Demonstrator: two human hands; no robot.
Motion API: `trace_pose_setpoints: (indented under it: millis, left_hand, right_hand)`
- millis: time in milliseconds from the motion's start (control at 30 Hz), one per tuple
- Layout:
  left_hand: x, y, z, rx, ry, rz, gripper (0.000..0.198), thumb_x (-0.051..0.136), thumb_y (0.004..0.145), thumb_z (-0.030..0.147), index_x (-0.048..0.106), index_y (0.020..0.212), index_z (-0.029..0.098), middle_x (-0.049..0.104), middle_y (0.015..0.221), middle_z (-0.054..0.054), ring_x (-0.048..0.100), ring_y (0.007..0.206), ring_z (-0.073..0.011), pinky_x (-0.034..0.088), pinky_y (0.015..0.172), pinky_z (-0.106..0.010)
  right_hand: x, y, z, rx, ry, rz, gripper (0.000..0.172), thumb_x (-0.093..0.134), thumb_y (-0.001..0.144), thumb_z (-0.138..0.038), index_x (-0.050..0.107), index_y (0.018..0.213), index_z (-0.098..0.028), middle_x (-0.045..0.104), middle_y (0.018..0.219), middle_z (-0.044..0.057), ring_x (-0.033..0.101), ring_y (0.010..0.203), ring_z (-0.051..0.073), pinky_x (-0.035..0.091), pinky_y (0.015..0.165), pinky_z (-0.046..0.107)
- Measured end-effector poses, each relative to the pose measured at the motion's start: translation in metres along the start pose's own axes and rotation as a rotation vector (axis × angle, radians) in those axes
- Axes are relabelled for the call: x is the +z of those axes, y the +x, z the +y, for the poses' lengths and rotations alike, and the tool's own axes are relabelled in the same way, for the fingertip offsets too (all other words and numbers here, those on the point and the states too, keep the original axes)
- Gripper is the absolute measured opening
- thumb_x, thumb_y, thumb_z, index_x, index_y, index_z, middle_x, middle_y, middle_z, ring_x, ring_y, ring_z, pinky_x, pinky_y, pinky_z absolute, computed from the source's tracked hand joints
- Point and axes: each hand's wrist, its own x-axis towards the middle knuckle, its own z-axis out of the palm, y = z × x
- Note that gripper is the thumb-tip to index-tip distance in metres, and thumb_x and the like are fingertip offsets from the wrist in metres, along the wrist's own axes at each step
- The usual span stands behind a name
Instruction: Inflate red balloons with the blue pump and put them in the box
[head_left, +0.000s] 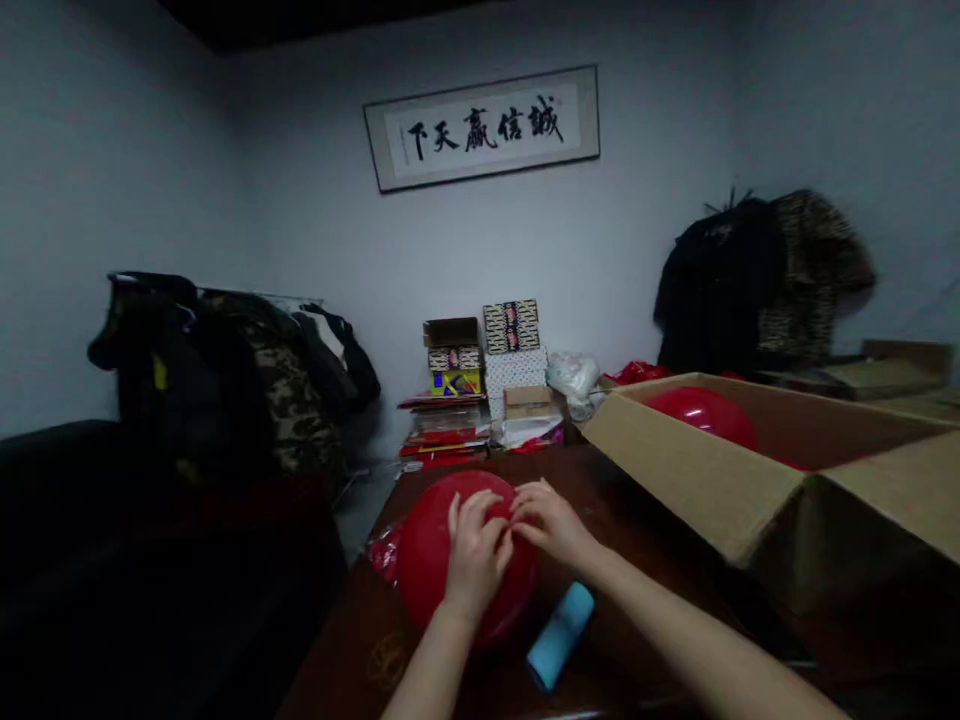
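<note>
A round red balloon rests on the dark table in front of me. My left hand lies over its near side with the fingers curled against the rubber. My right hand meets it from the right, its fingers pinched on the balloon's neck beside my left fingertips. A light blue cylinder lies on the table just under my right wrist, touching neither hand.
A large open cardboard box with another red balloon inside stands at the right. Stacked small boxes and red packets line the far table edge. Clothes hang on a rack at left; dark coats at right.
</note>
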Motion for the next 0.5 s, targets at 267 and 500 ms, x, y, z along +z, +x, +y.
trace_pose_setpoints:
  millis: [267,500]
  left_hand:
    - [0.000,0.000,0.000,-0.019,0.022,-0.020,0.011,0.056,0.074,0.013,0.062,0.077,0.022,0.060,0.109,-0.006,0.050,0.110,-0.0236,0.027,0.103,-0.055]
    - [0.001,0.006,0.002,-0.022,-0.006,-0.020,0.010,0.056,0.074,0.013,0.061,0.076,0.022,0.059,0.108,-0.006,0.049,0.111,-0.0238,0.026,0.104,-0.054]
  right_hand:
    - [-0.012,-0.008,0.007,0.024,0.095,0.067,0.009,0.050,0.083,-0.027,0.059,0.084,-0.024,0.060,0.094,0.003,0.050,0.104,0.019,0.028,0.102,0.042]
    - [0.001,-0.006,0.023,0.114,0.255,0.060,0.021,0.049,0.084,-0.039,0.057,0.075,-0.022,0.061,0.096,0.004,0.055,0.098,0.018,0.041,0.090,0.034]
